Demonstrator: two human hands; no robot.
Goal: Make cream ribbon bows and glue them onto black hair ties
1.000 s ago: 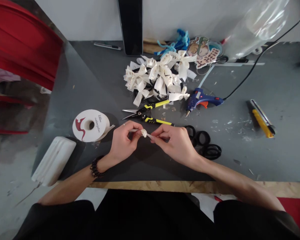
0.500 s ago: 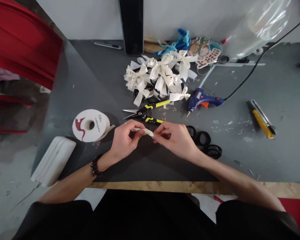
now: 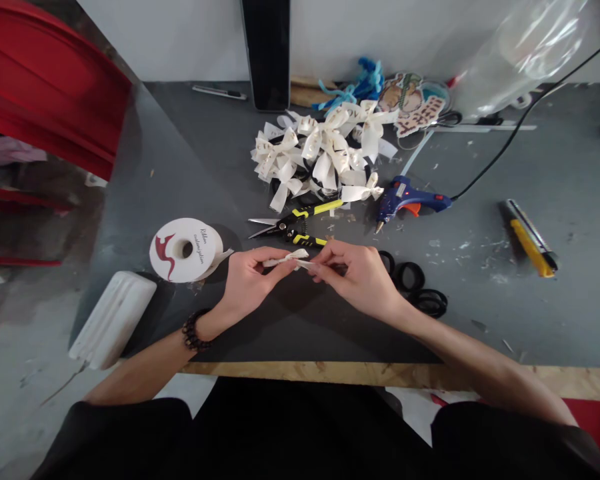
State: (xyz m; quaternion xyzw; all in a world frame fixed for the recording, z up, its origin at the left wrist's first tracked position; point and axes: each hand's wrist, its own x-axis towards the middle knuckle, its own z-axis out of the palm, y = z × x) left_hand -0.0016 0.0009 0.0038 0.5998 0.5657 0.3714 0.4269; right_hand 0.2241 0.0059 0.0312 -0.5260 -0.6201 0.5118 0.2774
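Noted, since the earlier frame, a turn of the white ribbon piece (image 3: 299,254), with an upper part now standing apart from its lower right end. Recorded on the grey tabletop (image 3: 480,280), toward its back edge, a pile of white bows (image 3: 325,147). Found above the front half, a left hand (image 3: 250,280) pinching the ribbon piece between thumb and fingers, and a right hand (image 3: 363,280) pinching that lower end. Sighted toward the left edge, a ribbon spool (image 3: 197,252); just beyond the hands, yellow-handled shears (image 3: 283,227). Traced the ribbon piece across the gap between both grips.
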